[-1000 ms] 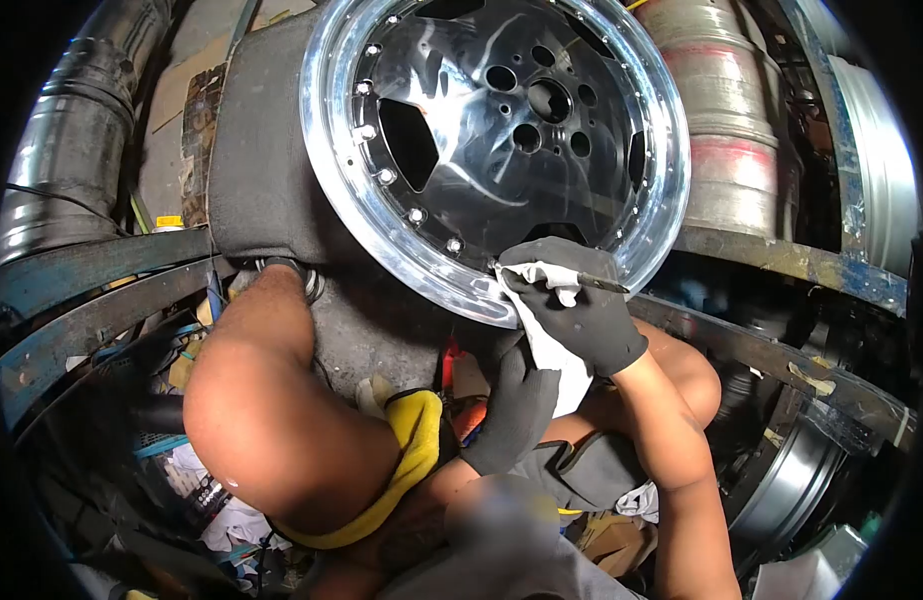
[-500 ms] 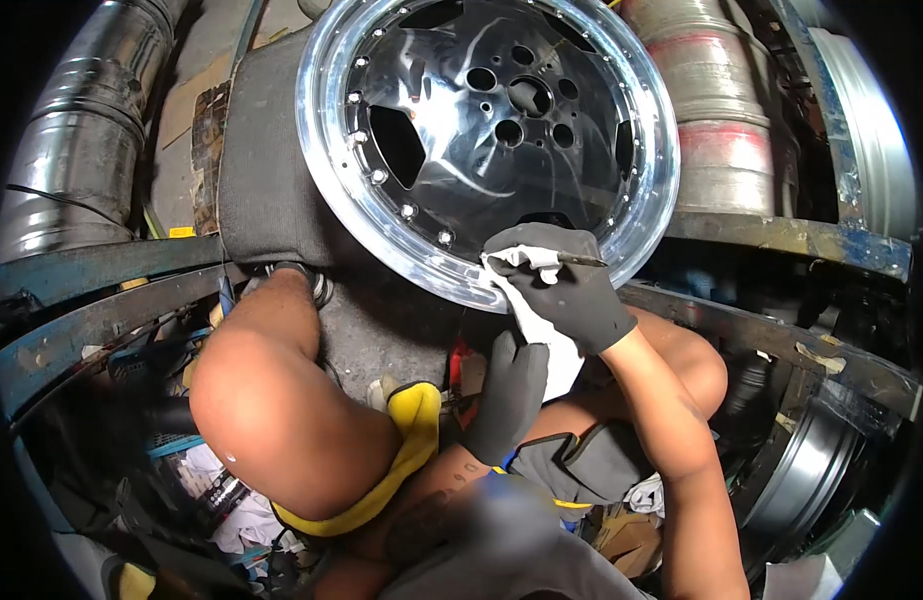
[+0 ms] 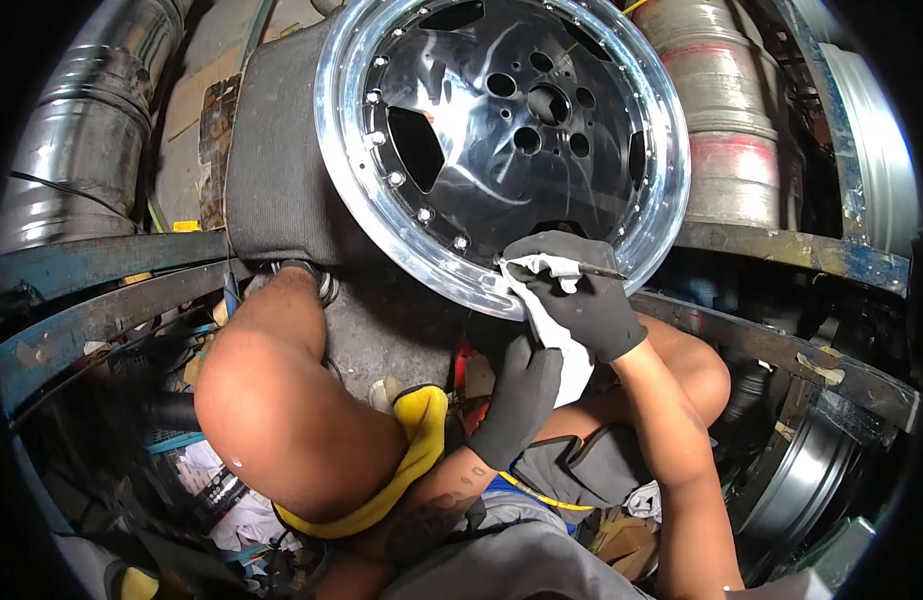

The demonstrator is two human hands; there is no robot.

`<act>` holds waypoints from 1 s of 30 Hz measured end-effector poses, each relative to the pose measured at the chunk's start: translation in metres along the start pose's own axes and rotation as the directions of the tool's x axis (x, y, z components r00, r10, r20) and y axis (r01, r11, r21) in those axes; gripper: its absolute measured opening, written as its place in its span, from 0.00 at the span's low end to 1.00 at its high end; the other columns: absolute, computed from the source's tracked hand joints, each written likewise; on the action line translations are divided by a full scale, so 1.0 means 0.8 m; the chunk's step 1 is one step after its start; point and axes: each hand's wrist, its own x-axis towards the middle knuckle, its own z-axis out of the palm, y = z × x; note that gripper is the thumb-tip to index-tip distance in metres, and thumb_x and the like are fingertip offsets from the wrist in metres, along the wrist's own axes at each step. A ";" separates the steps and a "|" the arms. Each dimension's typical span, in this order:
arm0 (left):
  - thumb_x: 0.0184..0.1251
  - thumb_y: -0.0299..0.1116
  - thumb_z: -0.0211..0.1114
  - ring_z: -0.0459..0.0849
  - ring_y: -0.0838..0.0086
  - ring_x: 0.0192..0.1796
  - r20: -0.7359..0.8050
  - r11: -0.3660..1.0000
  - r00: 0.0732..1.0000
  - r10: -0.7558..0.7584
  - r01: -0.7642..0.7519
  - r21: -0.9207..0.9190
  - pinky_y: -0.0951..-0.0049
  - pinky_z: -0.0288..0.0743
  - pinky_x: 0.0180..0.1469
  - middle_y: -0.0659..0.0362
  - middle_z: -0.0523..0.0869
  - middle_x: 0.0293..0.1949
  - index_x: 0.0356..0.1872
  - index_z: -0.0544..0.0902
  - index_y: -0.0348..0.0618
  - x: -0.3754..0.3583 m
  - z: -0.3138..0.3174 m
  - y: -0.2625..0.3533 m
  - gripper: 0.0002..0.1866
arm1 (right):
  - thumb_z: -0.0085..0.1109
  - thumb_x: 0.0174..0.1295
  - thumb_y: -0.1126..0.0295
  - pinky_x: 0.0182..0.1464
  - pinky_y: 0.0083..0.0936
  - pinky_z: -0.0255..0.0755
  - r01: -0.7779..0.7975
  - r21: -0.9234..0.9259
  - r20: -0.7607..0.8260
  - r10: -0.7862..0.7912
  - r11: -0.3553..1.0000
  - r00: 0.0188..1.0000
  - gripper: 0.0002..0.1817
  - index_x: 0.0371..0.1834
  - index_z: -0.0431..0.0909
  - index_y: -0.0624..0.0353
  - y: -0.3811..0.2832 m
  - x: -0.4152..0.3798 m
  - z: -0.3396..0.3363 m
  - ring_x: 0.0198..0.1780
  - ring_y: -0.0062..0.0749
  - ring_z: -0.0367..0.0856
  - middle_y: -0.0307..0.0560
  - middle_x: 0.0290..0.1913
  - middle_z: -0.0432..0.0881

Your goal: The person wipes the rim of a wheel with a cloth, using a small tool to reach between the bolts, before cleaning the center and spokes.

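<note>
A large alloy wheel rim (image 3: 502, 190), with a polished lip and a glossy dark face, lies tilted before me. Small bolts run round its inner edge. My right hand (image 3: 582, 300), in a dark grey glove, is closed on a white cloth (image 3: 574, 370) at the rim's lower edge. A thin dark stick (image 3: 604, 271) is also in its grip; its tip is hidden. Below the lip, my gloved left hand (image 3: 522, 395) is closed against the hanging part of the cloth. Its fingertips are partly hidden.
The wheel's left side is beside a grey ribbed pad (image 3: 277, 150). Metal barrel shapes stand at left (image 3: 82, 150) and right (image 3: 727, 130). Blue metal beams (image 3: 112, 265) cross both sides. Another rim (image 3: 802, 470) lies lower right. A yellow-edged cloth (image 3: 422, 430) hangs by my leg.
The wheel has shifted slightly right and down in view and looks slightly turned. Both hands and the white cloth have moved the same way, keeping their grip.
</note>
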 end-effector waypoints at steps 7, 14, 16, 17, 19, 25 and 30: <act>0.76 0.31 0.59 0.83 0.79 0.41 -0.021 0.989 0.999 0.043 -0.039 0.142 0.75 0.78 0.41 0.60 0.84 0.41 0.54 0.79 0.41 -0.008 0.003 0.014 0.11 | 0.71 0.53 0.79 0.42 0.31 0.80 -0.013 -0.008 0.063 0.013 1.000 0.998 0.15 0.45 0.88 0.60 0.002 0.003 -0.004 0.39 0.40 0.89 0.50 0.42 0.90; 0.76 0.36 0.60 0.84 0.44 0.51 0.042 0.519 0.932 0.360 -0.238 0.821 0.53 0.78 0.52 0.42 0.83 0.52 0.61 0.75 0.33 -0.004 -0.007 0.034 0.20 | 0.72 0.58 0.72 0.48 0.33 0.82 0.001 -0.063 -0.037 -0.003 0.998 0.999 0.13 0.48 0.89 0.53 0.013 -0.014 -0.014 0.43 0.41 0.90 0.48 0.42 0.90; 0.81 0.45 0.56 0.80 0.55 0.56 0.097 0.293 0.732 0.675 -0.386 0.875 0.56 0.74 0.58 0.48 0.78 0.57 0.67 0.69 0.34 0.004 -0.036 0.030 0.26 | 0.68 0.65 0.65 0.51 0.32 0.81 -0.143 -0.184 -0.023 0.141 0.972 0.990 0.12 0.52 0.89 0.47 0.014 -0.029 -0.040 0.44 0.33 0.89 0.41 0.44 0.91; 0.82 0.50 0.54 0.78 0.65 0.60 -0.243 0.744 0.777 0.581 -0.386 0.546 0.64 0.75 0.58 0.50 0.75 0.62 0.70 0.68 0.37 0.003 -0.026 0.049 0.28 | 0.65 0.72 0.59 0.53 0.30 0.81 -0.243 -0.292 0.004 0.256 0.925 0.967 0.12 0.55 0.89 0.42 0.012 -0.039 -0.060 0.44 0.26 0.88 0.34 0.47 0.91; 0.82 0.54 0.54 0.78 0.69 0.57 -0.314 0.669 0.638 0.703 -0.443 0.597 0.69 0.75 0.54 0.53 0.75 0.61 0.71 0.65 0.39 -0.017 0.000 0.098 0.31 | 0.70 0.69 0.64 0.48 0.23 0.78 -0.410 0.046 -0.206 0.410 0.911 0.888 0.12 0.51 0.90 0.56 -0.007 -0.050 -0.097 0.42 0.19 0.86 0.37 0.41 0.91; 0.87 0.53 0.52 0.77 0.78 0.45 -0.075 0.476 0.626 0.776 -0.505 0.720 0.73 0.73 0.51 0.61 0.83 0.44 0.51 0.81 0.33 0.015 -0.036 0.128 0.27 | 0.72 0.65 0.72 0.43 0.24 0.78 -0.562 0.312 -0.057 0.606 0.766 0.794 0.07 0.43 0.87 0.63 0.043 -0.066 -0.133 0.40 0.22 0.85 0.39 0.38 0.89; 0.86 0.51 0.55 0.75 0.81 0.39 -0.104 0.473 0.535 0.838 -0.620 0.626 0.73 0.73 0.46 0.60 0.84 0.35 0.41 0.82 0.30 0.035 -0.036 0.111 0.28 | 0.71 0.65 0.71 0.41 0.27 0.78 -0.305 0.585 -0.294 0.547 0.752 0.784 0.08 0.42 0.87 0.63 0.036 -0.015 -0.100 0.37 0.24 0.85 0.39 0.36 0.88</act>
